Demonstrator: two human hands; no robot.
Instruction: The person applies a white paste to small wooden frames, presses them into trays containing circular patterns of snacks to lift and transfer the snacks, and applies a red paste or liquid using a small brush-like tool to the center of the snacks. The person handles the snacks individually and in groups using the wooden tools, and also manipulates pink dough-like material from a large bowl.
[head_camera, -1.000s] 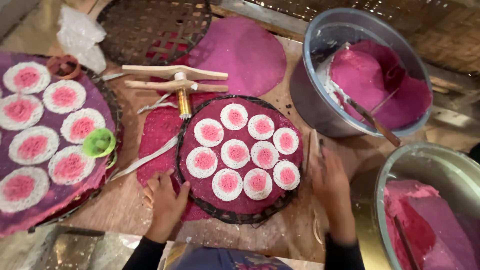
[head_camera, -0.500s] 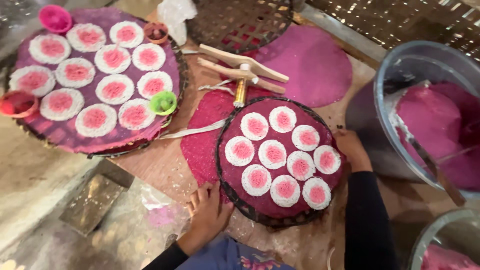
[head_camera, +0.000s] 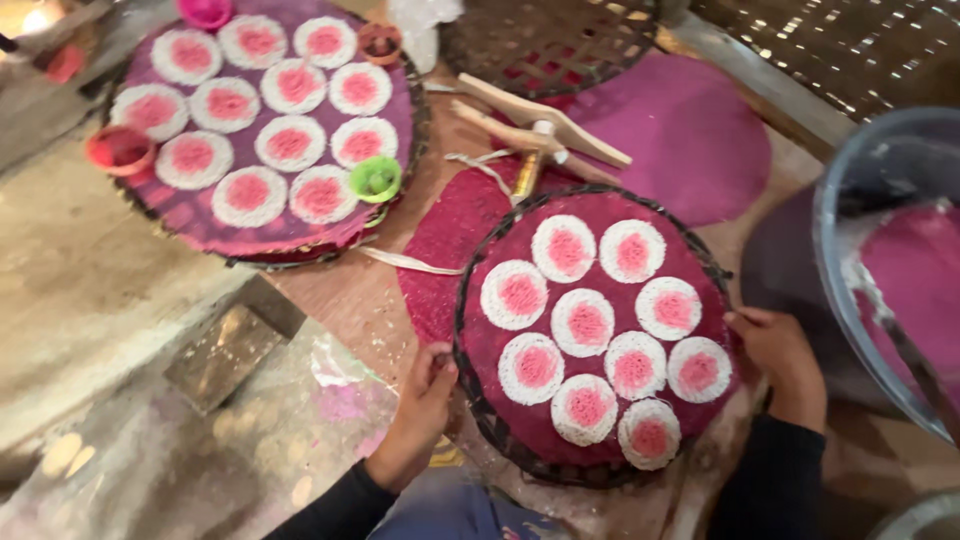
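Near the desk (head_camera: 340, 290) edge, both hands grasp a round woven tray (head_camera: 500, 430) w/ nine pink-centred white cakes (head_camera: 583, 322): left hand (head_camera: 420, 410) on its left rim, right hand (head_camera: 780, 355) opposite.

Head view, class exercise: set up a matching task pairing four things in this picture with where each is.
Things:
1. left hand
2. right hand
3. green cup
4. metal bowl

Places:
A. far right, holding pink paste
B. on the near tray's left rim
C. on the far tray's right edge
D. on the near tray's right rim

Pairs: 1-B, 2-D, 3-C, 4-A
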